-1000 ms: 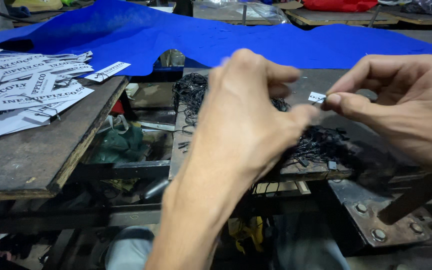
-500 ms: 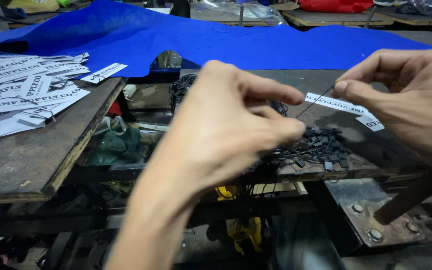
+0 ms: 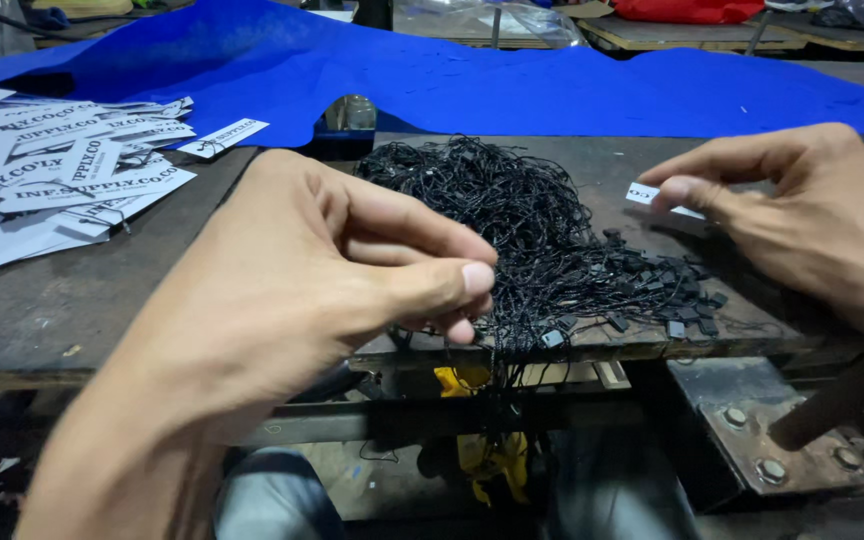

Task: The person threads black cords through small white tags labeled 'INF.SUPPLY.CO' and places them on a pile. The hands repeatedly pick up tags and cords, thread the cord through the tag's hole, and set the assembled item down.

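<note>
now left hand fingers pinch black strings, right hand fingers grasp a paper tag.

Between my left hand and my right hand the way is blocked low down by the tangled heap of black strings, which spreads across the dark tabletop right to its near edge and spills over it. I see bare tabletop behind the heap, up to the blue cloth. To my left, an open strip of worn board lies free, bounded farther left by the pile of white paper tags. Below my right hand, a bolted metal bracket and a dark bar close off the lower corner.
</note>
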